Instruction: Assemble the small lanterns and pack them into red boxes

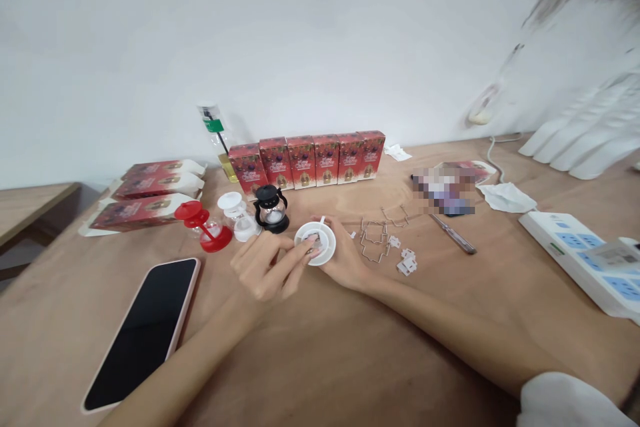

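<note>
The right hand (345, 259) is cupping a round white part (328, 245); the left hand (265, 268) is reaching into it, fingertips pinching a small piece I can't make out. Three lanterns (271, 199) are standing nearby, seemingly assembled, the black one crowding the left knuckles; this part is looking unfinished. Bent wires (374, 241) and white tabs (408, 262) are lying loose, red boxes (315, 161) lining up behind

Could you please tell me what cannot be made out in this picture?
In the head view:
Inside of the white round piece: partly covered by the left hand.
Fingers of the right hand: mostly hidden behind that piece.
Pixelated item: blurred by mosaic.
Power strip: cut off by the right edge.
Red boxes: fine print too small.
</note>
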Tool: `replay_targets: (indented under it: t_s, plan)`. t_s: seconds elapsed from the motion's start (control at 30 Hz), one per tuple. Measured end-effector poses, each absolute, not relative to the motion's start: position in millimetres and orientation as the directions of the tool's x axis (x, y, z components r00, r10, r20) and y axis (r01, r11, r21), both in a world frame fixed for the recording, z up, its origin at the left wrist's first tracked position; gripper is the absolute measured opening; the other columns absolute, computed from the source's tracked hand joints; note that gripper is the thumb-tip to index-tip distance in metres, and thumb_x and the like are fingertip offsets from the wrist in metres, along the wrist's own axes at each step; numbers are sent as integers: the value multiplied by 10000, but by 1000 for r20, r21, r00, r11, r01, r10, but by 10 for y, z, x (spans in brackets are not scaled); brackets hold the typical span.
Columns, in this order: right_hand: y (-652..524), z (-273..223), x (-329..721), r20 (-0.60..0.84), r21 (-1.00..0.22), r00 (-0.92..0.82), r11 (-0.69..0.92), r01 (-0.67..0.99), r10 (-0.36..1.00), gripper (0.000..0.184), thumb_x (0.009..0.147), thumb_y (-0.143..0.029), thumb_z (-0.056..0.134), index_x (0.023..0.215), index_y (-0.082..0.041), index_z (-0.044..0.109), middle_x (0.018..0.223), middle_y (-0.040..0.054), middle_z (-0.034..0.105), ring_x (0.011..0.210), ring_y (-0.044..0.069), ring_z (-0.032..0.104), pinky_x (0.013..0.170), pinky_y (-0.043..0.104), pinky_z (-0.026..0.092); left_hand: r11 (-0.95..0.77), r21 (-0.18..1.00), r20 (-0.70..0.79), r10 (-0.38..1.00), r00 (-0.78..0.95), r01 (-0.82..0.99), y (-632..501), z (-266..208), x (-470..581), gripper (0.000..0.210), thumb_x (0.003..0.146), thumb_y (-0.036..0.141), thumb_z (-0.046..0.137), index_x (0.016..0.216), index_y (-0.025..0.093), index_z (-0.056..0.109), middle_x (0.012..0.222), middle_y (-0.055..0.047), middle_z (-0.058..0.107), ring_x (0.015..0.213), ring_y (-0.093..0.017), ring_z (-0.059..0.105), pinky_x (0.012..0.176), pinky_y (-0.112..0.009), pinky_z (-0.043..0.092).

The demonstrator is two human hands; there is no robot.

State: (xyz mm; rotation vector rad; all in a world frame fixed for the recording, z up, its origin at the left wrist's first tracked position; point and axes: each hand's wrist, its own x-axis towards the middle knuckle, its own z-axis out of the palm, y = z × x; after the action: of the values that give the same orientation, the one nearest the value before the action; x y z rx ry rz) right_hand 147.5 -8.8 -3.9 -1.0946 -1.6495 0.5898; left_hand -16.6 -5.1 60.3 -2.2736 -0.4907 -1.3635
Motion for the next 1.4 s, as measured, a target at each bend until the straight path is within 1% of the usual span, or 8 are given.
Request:
replay_targets:
  t_s: [0.17, 0.5, 0.63, 0.8, 0.97, 1.13, 1.27, 1.4]
  plan:
    - [-89, -35, 1470, 467, -814, -51, 451, 365, 883, 503, 709, -286, 659, 1141, -212, 413, 1106, 104, 591, 973, 234, 599, 844, 407, 485, -839, -153, 881, 124, 457, 522, -72, 583, -175, 252, 821, 96, 580, 1043, 201, 638, 656, -1, 592, 506, -93, 461, 483, -226, 353]
    - [-78, -38, 1454, 442, -837, -10, 417, 354, 897, 477, 694, -266, 667, 1113, -213, 446, 1119, 94, 603, 1012, 242, 594, 868, 417, 477, -772, -6, 760, 410, 505, 635, -193, 684, -219, 389, 926, 127, 384, 1302, 172, 471, 865, -55, 572, 728, -140, 575, 623, -232, 458]
    - [-82, -23, 1455, 441, -839, 0, 412, 355, 898, 447, 687, -249, 660, 1078, -203, 448, 1083, 97, 616, 988, 245, 603, 856, 420, 479, -781, 36, 760, 426, 490, 624, -188, 709, -202, 397, 919, 111, 417, 1307, 173, 469, 860, -50, 577, 698, -127, 568, 597, -224, 449]
    - [-78, -37, 1461, 440, -835, -12, 414, 361, 898, 481, 682, -244, 662, 1109, -213, 443, 1109, 95, 606, 992, 241, 600, 856, 416, 477, -821, 74, 748, 421, 514, 565, -144, 672, -235, 423, 922, 118, 457, 1336, 200, 438, 940, -59, 678, 780, -147, 596, 693, -282, 450]
    - [-70, -66, 1465, 457, -818, -35, 435, 376, 889, 480, 705, -279, 653, 1129, -219, 436, 1123, 94, 588, 996, 234, 593, 852, 407, 483, -833, 92, 770, 407, 492, 546, -124, 683, -251, 171, 900, 191, 554, 1061, 212, 607, 869, -10, 716, 711, -134, 589, 663, -302, 416]
    - [-76, -84, 1460, 488, -799, -49, 469, 377, 871, 515, 691, -292, 665, 1136, -214, 418, 1116, 103, 587, 989, 238, 595, 849, 414, 488, -851, 72, 808, 355, 469, 520, -116, 712, -226, 55, 860, 169, 608, 886, 208, 636, 833, -8, 707, 713, -140, 543, 642, -295, 428]
    - [-96, -60, 1459, 480, -798, -60, 464, 384, 875, 516, 700, -293, 667, 1142, -214, 413, 1088, 97, 601, 958, 237, 605, 818, 411, 496, -844, 71, 809, 360, 464, 531, -131, 740, -201, 94, 858, 151, 598, 825, 215, 659, 801, -18, 651, 703, -143, 515, 611, -292, 406]
    - [-97, -54, 1464, 471, -803, -61, 457, 383, 880, 516, 703, -283, 662, 1146, -213, 407, 1116, 105, 588, 978, 236, 598, 833, 410, 491, -839, 58, 798, 365, 480, 542, -133, 729, -200, 58, 846, 156, 618, 854, 206, 647, 818, -23, 628, 730, -150, 527, 630, -304, 404]
